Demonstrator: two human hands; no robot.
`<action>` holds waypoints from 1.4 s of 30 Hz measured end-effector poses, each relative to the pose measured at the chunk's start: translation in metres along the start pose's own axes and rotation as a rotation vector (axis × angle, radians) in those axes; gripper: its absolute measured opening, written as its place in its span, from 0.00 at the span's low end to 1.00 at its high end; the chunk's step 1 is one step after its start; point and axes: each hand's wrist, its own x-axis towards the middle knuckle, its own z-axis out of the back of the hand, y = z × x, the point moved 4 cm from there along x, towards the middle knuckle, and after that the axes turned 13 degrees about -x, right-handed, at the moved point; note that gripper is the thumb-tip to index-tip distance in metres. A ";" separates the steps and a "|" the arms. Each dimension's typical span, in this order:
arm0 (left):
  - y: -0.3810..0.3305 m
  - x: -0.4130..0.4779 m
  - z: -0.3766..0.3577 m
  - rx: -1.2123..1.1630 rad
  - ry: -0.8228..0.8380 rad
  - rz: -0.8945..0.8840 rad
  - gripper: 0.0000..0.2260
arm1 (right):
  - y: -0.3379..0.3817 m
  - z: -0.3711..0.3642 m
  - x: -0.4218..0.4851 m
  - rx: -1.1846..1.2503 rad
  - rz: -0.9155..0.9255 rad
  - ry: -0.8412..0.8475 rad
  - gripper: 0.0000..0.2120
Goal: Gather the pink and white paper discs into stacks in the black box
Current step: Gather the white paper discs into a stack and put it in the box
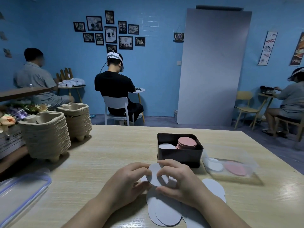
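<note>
1. Both hands are raised off the worktop (pixel 115 145) and pinch a white disc (pixel 155 176) between them. Your left hand (pixel 128 180) curls round its left edge, and your right hand (pixel 179 181) nips the right edge with thumb and fingertips. You can't tell whether it is one disc or several.
2. Loose white discs (pixel 164 211) lie fanned and overlapping under your wrists. The black box (pixel 179 157) sits just beyond, with a white stack (pixel 166 146) on its left and a taller pink stack (pixel 187 143) on its right.
3. Expect the discs to be light, thin and bendy, and to slide over each other.
4. Hold them by the rim and square the edges lightly; a hard squeeze would probably crease them.
</note>
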 end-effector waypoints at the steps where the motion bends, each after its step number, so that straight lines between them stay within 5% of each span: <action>1: -0.001 0.001 0.000 -0.007 0.000 0.009 0.06 | -0.002 0.001 0.001 0.014 -0.005 0.000 0.13; 7: 0.011 0.003 0.001 0.029 0.073 0.159 0.19 | -0.018 0.017 0.003 -0.037 0.008 0.043 0.13; 13: 0.026 0.026 -0.001 0.106 0.128 0.281 0.12 | -0.041 0.025 -0.017 -0.060 -0.100 0.021 0.14; 23: 0.037 0.032 -0.030 0.071 0.154 0.339 0.18 | -0.039 0.018 -0.021 -0.039 -0.132 0.020 0.16; 34: 0.029 0.022 -0.001 -0.016 0.045 0.340 0.17 | -0.039 0.015 -0.024 -0.071 -0.135 0.065 0.17; 42: 0.004 0.026 -0.008 0.043 -0.018 0.132 0.18 | -0.039 0.013 -0.024 -0.091 -0.123 0.057 0.17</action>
